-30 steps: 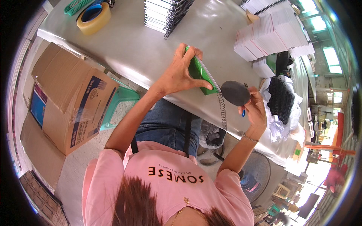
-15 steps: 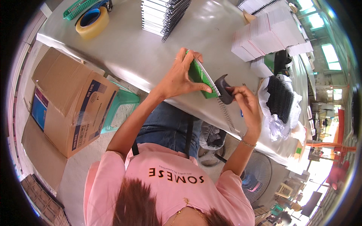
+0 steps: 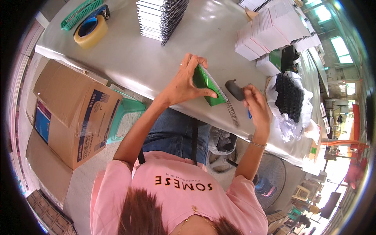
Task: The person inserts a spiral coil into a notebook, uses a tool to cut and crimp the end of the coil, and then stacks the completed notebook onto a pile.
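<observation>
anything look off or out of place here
One thing: the loose end of the spiral coil sticks out past the green notebook in the left hand, so the binding looks unfinished. The white wrapping around the black coils is crumpled. I see no spill.

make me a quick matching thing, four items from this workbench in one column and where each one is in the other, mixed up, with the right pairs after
Things:
1. green notebook
2. dark pad
3. yellowish tape roll
4. black coils

Places:
A. near the green basket
B. on crumpled white wrapping
C. in the left hand
D. in the right hand

Pairs: 1-C, 2-D, 3-A, 4-B
</observation>
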`<state>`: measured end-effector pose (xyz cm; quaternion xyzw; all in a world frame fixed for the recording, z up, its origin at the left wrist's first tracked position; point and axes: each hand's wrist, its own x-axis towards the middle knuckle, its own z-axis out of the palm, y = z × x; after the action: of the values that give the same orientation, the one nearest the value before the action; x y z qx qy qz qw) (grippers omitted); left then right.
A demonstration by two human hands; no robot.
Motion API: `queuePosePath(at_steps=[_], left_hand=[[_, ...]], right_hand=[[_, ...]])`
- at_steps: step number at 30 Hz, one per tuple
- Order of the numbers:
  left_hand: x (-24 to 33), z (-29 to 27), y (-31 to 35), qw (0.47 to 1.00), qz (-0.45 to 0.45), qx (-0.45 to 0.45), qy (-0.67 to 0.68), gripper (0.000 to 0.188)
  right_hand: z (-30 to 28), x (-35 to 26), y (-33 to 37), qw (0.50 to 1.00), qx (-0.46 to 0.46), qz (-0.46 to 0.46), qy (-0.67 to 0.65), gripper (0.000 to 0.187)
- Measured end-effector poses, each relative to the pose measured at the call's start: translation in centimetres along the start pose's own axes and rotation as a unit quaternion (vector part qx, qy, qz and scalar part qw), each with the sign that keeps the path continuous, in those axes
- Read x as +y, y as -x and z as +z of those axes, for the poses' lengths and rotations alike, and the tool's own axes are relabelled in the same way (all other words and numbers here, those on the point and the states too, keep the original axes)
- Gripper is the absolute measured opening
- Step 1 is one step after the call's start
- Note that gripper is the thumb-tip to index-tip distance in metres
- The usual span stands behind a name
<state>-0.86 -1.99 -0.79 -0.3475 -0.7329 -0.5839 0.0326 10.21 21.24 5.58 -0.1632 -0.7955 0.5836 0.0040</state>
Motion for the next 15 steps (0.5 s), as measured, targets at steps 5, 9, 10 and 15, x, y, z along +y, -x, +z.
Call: queuePosePath(at_steps=[5,9,10,15], left_hand=[[0.0,0.1,0.0,1.000,0.000,-0.005,0.012,0.082],[0.4,0.1,-0.2,1.000,0.008,-0.003,-0.007,0.080],[0.4,0.2,-0.1,1.000,0.014,-0.003,-0.013,0.079],[0.3,0.0,0.1,1.000,0.002,-0.006,0.014,0.082]], right_hand=[[-0.1,0.3,0.2,0.993,-0.051,-0.065,0.079,0.016],[0.9,3.1,-1.3,0.947,0.067,-0.162,0.270,0.017],[1.1,3.3,-1.1,0.952,0.054,-0.178,0.243,0.019],[1.3,2.7,-0.6,0.962,0.028,-0.160,0.217,0.032]])
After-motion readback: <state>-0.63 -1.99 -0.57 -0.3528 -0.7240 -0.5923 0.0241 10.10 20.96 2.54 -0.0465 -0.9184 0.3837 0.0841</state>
